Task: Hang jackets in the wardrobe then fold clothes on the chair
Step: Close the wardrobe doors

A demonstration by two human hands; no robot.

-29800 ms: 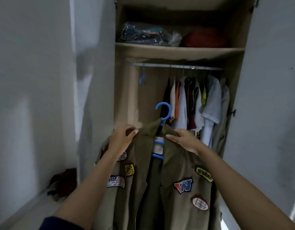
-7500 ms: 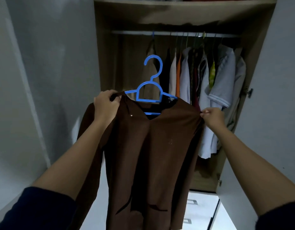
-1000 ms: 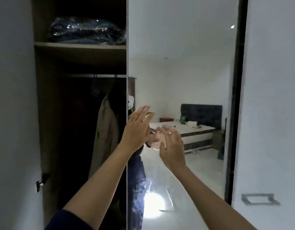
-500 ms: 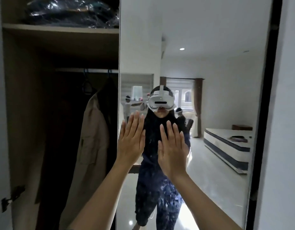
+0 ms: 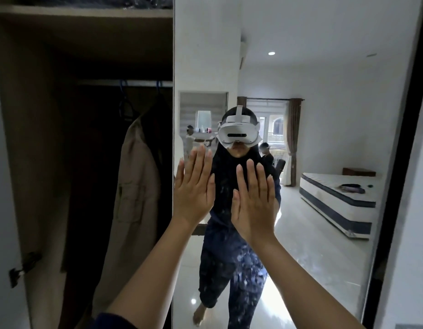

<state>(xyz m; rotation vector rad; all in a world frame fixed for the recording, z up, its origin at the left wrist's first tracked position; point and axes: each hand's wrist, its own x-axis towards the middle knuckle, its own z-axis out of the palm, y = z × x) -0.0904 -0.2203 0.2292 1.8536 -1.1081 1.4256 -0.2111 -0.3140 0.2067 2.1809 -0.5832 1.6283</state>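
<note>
Left hand (image 5: 194, 193) and right hand (image 5: 253, 203) laid flat against the mirror door (image 5: 324, 115), side by side, palms forward. Fingers (image 5: 201, 162) of the left straight and close together, thumb out toward the door's edge; fingers (image 5: 251, 174) of the right likewise straight and together. Nothing gripped by either.

Left of the left fingers, past the door's edge: the open wardrobe (image 5: 39, 115), dim inside. Hung there from the rail (image 5: 139, 83), a beige jacket (image 5: 134, 186) with a flap pocket, its right side cut off by the door. Just left of it and farther back, something darker, too shadowed to make out. Above it on the rail, 2 blue hanger hooks (image 5: 122, 86). Higher up, well above the fingertips, a shelf (image 5: 87, 11) with a plastic-wrapped bundle (image 5: 87, 0), mostly cut off by the frame's top. Low and far left of the wrists, a metal hinge (image 5: 22, 267).

Behind the fingers, in the glass: reflection of a person in dark clothes with a white headset (image 5: 237, 134). Right of the right fingers, a reflected bed (image 5: 336, 203) with small items on top, too small to identify. Above the left fingertips, 2 small blurred figures in the reflection.
</note>
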